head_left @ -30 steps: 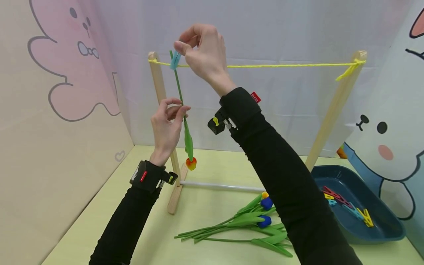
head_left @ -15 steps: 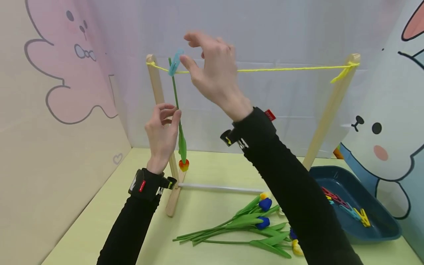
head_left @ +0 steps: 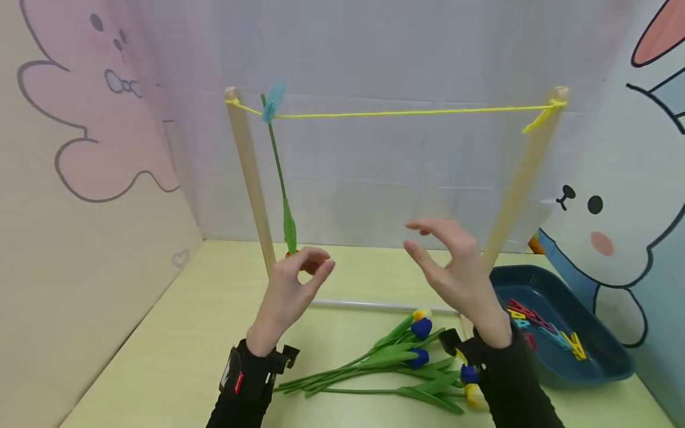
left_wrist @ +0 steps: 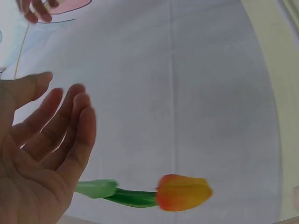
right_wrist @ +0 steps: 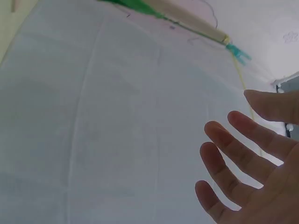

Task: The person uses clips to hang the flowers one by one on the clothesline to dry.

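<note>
A red-and-yellow artificial tulip [head_left: 289, 226] hangs head down from a yellow string [head_left: 407, 113]. A light blue clothespin [head_left: 273, 103] clamps its stem to the string near the left post. My left hand [head_left: 286, 300] is just below and in front of the tulip, overlapping its bloom in the head view, with fingers loosely bent and nothing in them. In the left wrist view the bloom [left_wrist: 183, 192] shows beyond that hand. My right hand [head_left: 460, 276] hovers in front of the right post, fingers apart and holding nothing.
More tulips [head_left: 380, 359], with blue and yellow blooms, lie on the table [head_left: 176, 356]. The string runs between two wooden posts, left [head_left: 248, 172] and right [head_left: 521, 178], joined low by a white rod [head_left: 369, 305]. A dark blue basin [head_left: 605, 359] at right holds several coloured clothespins [head_left: 575, 345].
My right hand has let go of the blue clothespin and come down to the right. My left hand has released the tulip's stem and lowered. The tulip now hangs from the clothespin alone.
</note>
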`<state>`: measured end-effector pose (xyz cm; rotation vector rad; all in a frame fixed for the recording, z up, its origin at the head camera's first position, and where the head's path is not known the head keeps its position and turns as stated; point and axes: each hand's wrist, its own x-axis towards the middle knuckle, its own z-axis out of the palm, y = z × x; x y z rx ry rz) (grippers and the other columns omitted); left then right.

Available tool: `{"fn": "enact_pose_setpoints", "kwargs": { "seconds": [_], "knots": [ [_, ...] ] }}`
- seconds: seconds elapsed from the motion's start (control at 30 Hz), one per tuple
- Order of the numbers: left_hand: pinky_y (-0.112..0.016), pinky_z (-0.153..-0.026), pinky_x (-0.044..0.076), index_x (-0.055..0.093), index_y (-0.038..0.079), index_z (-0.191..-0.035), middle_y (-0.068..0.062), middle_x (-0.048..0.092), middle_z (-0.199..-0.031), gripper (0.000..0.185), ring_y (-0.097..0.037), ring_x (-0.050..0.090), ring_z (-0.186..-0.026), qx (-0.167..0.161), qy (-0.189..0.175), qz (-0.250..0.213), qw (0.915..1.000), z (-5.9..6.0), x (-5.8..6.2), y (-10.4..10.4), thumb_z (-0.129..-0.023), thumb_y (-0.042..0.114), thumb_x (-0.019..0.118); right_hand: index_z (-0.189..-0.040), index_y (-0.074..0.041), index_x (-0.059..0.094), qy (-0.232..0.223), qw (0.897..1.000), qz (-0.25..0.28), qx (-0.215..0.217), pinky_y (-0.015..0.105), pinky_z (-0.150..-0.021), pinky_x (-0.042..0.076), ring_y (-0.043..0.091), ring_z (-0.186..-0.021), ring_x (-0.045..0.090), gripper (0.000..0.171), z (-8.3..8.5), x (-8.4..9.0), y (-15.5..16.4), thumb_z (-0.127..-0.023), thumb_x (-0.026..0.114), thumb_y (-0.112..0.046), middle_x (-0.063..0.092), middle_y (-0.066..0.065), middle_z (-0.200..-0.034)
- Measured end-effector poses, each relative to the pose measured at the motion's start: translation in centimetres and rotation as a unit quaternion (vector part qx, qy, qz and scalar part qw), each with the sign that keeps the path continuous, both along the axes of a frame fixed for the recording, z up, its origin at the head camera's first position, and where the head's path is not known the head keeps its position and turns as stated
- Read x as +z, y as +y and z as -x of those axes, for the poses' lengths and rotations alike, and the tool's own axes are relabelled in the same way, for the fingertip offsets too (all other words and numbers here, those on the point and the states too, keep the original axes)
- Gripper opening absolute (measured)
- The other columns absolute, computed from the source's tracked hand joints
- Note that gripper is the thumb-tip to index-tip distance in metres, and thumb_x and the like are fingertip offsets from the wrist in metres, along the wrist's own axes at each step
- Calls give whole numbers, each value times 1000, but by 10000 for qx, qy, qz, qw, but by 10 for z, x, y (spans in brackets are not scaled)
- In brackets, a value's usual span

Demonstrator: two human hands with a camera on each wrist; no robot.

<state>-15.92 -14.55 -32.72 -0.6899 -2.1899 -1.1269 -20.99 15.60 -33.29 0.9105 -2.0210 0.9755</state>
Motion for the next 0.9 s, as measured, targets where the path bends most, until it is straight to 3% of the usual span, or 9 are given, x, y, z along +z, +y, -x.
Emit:
{"fn": "enact_pose_setpoints", "kwargs": {
  "seconds": [0.07, 0.17, 0.23, 0.3, 0.5, 0.6, 0.7, 0.8, 0.9],
  "knots": [
    [-25, -71, 56, 71, 7, -105, -4, 74, -86, 13, -10, 67, -76, -241, -702, 379, 9965, -1, -16, -2, -95, 16, 71, -135, -17, 64, -272, 9991, 6, -313, 31, -109, 40, 16, -121, 56, 41, 5, -31, 28, -94, 72, -16, 64, 0, -133],
    [-23, -74, 56, 70, 8, -108, -2, 76, -88, 16, -7, 67, -78, -650, -1670, 882, 9798, 0, -39, -7, -97, 19, 68, -130, -17, 67, -444, 9959, 160, -770, 27, -105, 41, 12, -115, 58, 38, 4, -62, 61, -93, 74, -17, 67, -1, -128],
    [-22, -76, 55, 70, 9, -110, -2, 76, -90, 17, -6, 67, -80, -934, -2147, 1174, 9651, 1, -52, -10, -99, 21, 66, -127, -16, 68, -693, 9921, 342, -990, 32, -100, 41, 14, -108, 59, 33, -10, -60, 70, -94, 72, -18, 69, 4, -121],
    [-23, -78, 55, 69, 7, -110, -4, 76, -92, 19, -7, 67, -82, -1197, -2461, 1363, 9521, 4, -64, -10, -99, 22, 65, -123, -15, 71, -783, 9881, 480, -1231, 29, -92, 40, 10, -101, 58, 27, -23, -56, 76, -95, 70, -16, 71, 7, -112],
    [-22, -74, 53, 69, 6, -108, -8, 75, -92, 19, -8, 66, -81, -1605, -3003, 1577, 9270, 10, -83, -3, -99, 23, 65, -112, -3, 73, -1033, 9761, 783, -1743, 14, -79, 37, -16, -90, 51, 18, -49, -41, 80, -94, 68, -7, 72, 18, -98],
    [-23, -75, 54, 69, 2, -107, -7, 73, -94, 21, -11, 67, -85, -1716, -3112, 1670, 9197, 11, -89, 0, -98, 20, 67, -111, 0, 73, -1298, 9679, 670, -2047, 11, -78, 38, -24, -90, 45, 18, -53, -38, 79, -94, 68, -6, 71, 24, -100],
    [-35, -87, 57, 68, -2, -110, -12, 73, -104, 25, -23, 70, -97, -1743, -3091, 1821, 9170, 11, -95, 1, -98, 20, 67, -112, 0, 73, -1448, 9631, 610, -2185, 11, -78, 39, -26, -90, 42, 19, -53, -39, 80, -94, 67, -6, 72, 24, -102],
    [-50, -99, 53, 67, -3, -117, -18, 71, -118, 31, -36, 67, -114, -1717, -3236, 1903, 9108, 10, -96, 3, -99, 22, 64, -113, 3, 71, -1633, 9549, 520, -2424, 21, -80, 40, -18, -90, 47, 21, -54, -40, 87, -96, 65, -9, 72, 25, -104],
    [-56, -103, 50, 64, -5, -124, -22, 67, -128, 37, -41, 62, -123, -1668, -3519, 1935, 9005, 9, -95, 4, -100, 23, 63, -118, 3, 67, -2160, 9278, 414, -3014, 41, -89, 42, 12, -99, 60, 26, -57, -39, 104, -100, 61, -15, 69, 28, -110]
  ]
}}
